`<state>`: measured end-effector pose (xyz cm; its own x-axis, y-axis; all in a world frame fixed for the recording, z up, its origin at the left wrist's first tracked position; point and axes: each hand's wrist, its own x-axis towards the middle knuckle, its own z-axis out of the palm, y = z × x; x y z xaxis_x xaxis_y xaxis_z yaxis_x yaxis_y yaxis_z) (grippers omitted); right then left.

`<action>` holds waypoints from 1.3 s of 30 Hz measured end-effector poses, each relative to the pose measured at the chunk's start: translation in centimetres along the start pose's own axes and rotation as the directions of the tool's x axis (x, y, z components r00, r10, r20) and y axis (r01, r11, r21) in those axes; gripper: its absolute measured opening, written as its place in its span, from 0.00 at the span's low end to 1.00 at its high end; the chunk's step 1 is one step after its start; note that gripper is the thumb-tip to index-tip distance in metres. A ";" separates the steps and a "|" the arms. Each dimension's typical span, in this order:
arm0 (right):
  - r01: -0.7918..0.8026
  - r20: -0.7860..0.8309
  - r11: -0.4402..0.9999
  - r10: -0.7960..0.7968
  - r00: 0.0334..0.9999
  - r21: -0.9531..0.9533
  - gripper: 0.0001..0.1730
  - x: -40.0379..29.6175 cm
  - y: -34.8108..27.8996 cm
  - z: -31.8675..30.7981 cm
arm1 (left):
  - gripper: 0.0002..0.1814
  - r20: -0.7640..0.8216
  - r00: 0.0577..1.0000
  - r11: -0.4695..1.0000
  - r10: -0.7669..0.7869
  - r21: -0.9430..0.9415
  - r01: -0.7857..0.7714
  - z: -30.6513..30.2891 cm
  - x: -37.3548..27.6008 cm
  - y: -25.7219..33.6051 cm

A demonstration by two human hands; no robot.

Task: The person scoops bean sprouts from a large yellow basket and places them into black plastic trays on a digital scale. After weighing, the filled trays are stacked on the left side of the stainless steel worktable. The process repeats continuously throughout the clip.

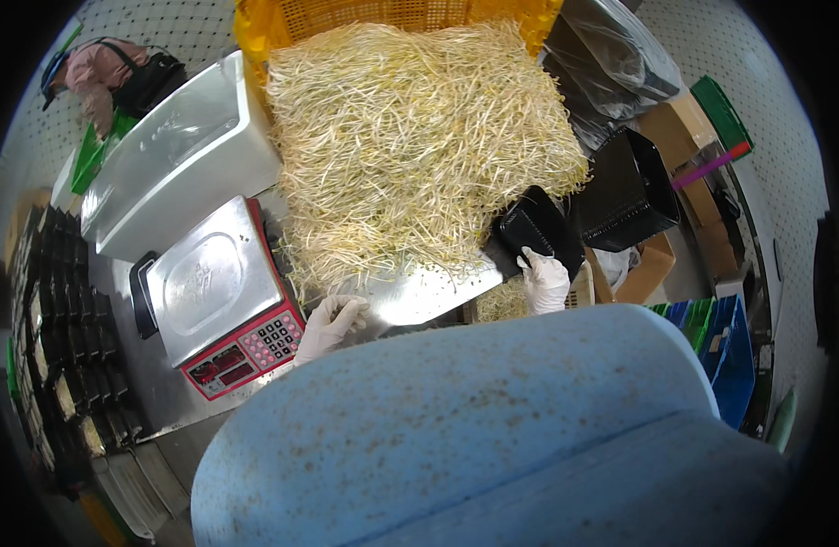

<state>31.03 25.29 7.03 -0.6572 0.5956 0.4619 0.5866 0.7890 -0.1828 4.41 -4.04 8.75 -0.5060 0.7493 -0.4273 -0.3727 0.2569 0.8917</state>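
A large heap of bean sprouts (419, 143) spills out of a tipped yellow plastic crate (392, 15) onto the metal worktop (419, 294). My right hand (546, 280), in a white glove, pinches the near edge of a black plastic tray (529, 222) at the heap's lower right. More nested black trays (621, 195) lie just beyond it. My left hand (332, 328), also gloved, is loosely curled with nothing visible in it. It is beside the keypad corner of a red digital scale (218, 287), whose steel pan carries no tray.
A white foam box (187, 161) stands behind the scale. Stacked filled black trays (71, 328) rise at the left. Cardboard boxes (676, 130) and blue crates (731, 362) are at the right. Another person (108, 72) bends over a green crate (94, 154) at upper left.
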 end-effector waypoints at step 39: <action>0.620 0.446 0.781 -0.585 0.678 0.081 0.62 27.8 -22.0 9.2 | 0.14 -0.193 0.603 0.618 0.774 0.438 -0.653 -3.0 -1.4 3.2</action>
<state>-4.51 25.83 15.91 -0.9994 0.0097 0.0333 0.0122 0.9973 0.0730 1.52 -6.09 11.77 -0.7439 0.5326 0.4037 0.4408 -0.0630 0.8954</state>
